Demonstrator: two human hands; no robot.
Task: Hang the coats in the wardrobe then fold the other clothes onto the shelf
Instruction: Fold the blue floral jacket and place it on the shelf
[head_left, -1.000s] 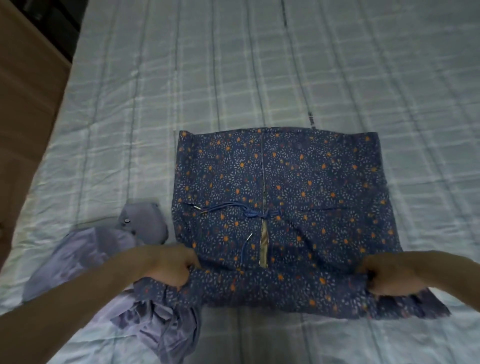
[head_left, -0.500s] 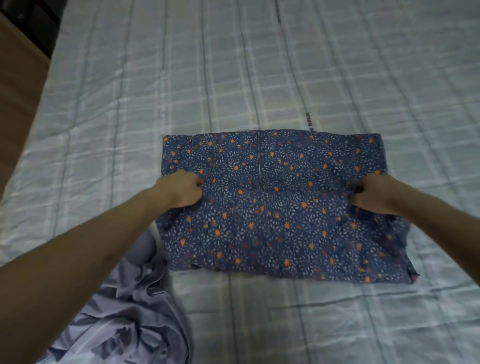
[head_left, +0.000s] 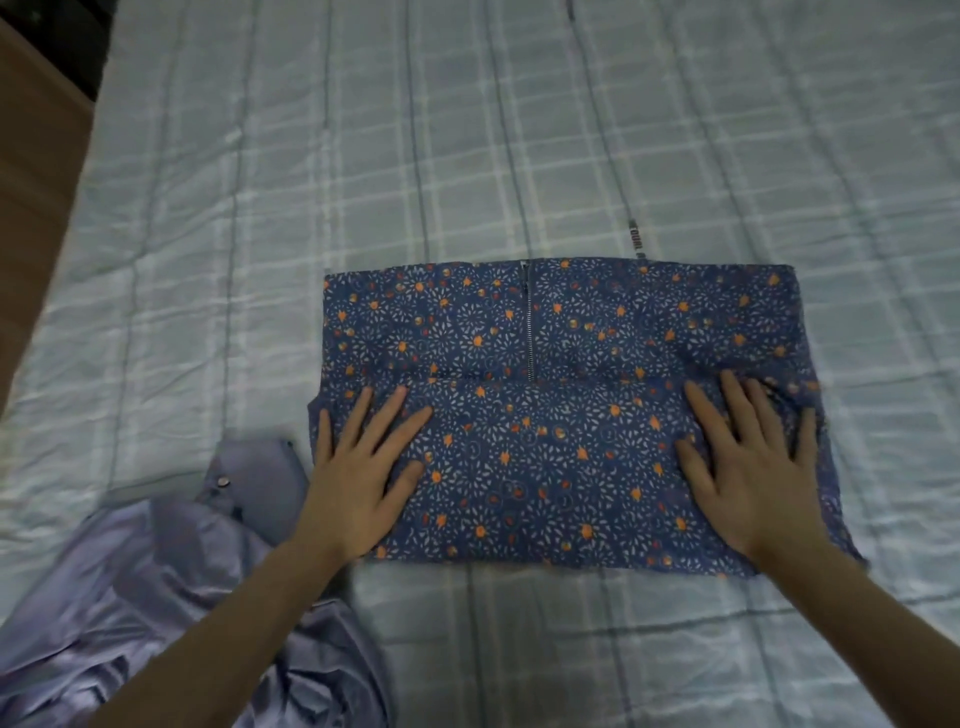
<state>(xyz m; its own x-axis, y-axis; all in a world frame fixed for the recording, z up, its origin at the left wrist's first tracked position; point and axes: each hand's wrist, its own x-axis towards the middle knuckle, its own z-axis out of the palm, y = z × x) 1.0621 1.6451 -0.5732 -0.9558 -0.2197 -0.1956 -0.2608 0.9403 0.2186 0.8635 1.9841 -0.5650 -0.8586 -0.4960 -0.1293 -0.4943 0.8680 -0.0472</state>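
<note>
A dark blue garment (head_left: 550, 457) with an orange and white floral print lies folded into a wide rectangle on the bed, its zipper showing at the far edge. My left hand (head_left: 363, 467) lies flat on its left side, fingers spread and straight. My right hand (head_left: 748, 467) presses flat on its right side the same way. The near layer is folded up over the far part, with a crease across the middle.
A crumpled lilac shirt (head_left: 156, 597) with a snap button lies at the near left, touching the blue garment's corner. The pale checked bedspread (head_left: 467, 156) stretches away behind. A wooden edge (head_left: 31, 171) runs along the far left.
Both hands carried the garment's near edge away from me and folded it over. They then let go of the cloth and now lie flat on the folded layer.
</note>
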